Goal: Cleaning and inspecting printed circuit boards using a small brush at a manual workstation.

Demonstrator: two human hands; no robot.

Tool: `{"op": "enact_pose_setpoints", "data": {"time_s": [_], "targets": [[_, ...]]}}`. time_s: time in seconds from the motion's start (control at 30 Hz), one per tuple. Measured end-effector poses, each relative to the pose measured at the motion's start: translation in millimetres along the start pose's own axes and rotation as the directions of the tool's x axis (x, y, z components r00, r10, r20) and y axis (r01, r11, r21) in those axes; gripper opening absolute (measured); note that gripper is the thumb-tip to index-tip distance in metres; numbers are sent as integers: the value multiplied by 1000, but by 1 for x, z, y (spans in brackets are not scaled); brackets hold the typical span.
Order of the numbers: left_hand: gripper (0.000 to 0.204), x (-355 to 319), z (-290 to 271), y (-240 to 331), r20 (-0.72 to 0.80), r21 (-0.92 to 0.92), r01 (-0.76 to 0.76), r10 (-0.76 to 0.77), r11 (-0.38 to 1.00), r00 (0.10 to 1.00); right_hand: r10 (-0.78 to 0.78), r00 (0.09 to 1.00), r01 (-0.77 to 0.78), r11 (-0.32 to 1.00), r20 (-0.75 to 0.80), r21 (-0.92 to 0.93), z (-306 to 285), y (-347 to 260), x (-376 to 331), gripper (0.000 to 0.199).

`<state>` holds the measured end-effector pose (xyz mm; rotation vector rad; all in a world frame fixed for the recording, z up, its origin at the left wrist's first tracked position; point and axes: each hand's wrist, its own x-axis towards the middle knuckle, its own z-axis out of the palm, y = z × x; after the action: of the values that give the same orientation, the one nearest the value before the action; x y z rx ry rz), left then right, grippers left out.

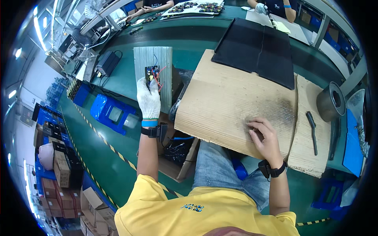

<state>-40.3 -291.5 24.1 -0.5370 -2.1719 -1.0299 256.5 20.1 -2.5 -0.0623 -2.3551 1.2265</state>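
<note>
My left hand (149, 98), in a white knit glove, grips the lower end of a small dark circuit board (149, 73) with yellow parts and red and blue wires. The board is over a pale grey-green ribbed slab (165, 59) at the left of the bench. My bare right hand (264, 135) is over the near edge of a large cardboard sheet (220, 94). Its fingers are loosely bent, the thumb stands apart from them, and nothing shows between them. Beside that hand a dark sooty patch (281, 110) marks the cardboard.
A black panel (256, 49) covers the sheet's far part. Right are a dark-handled tool (312, 131) and a grey metal cylinder (326, 104). A carton (185, 167) of dark scraps stands below, near a blue stool (110, 112). Across the bench, a co-worker's gloved hand (261, 8) holds a tool.
</note>
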Motion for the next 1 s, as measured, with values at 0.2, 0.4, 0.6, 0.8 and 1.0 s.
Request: {"op": "enact_pose_setpoints", "data": {"time_s": [0.2, 0.4, 0.6, 0.8, 1.0], "targets": [[30, -8, 7, 3, -94, 183, -9, 26, 983, 995, 19, 1000, -19, 1000, -4, -18, 0, -2, 0, 22], [33, -7, 7, -6, -71, 140, 84, -74, 987, 995, 56, 998, -57, 997, -17, -43, -2, -7, 1, 20], [35, -13, 12, 1, -102, 295, 36, -6, 955, 995, 42, 999, -43, 997, -27, -68, 1, -4, 3, 20], [35, -9, 13, -10, -110, 339, 5, 34, 941, 993, 38, 998, -42, 994, -45, -100, 2, -7, 3, 19], [33, -12, 19, 0, -124, 371, 90, -46, 924, 991, 38, 998, -43, 994, -52, -104, 4, -4, 3, 17]]}}
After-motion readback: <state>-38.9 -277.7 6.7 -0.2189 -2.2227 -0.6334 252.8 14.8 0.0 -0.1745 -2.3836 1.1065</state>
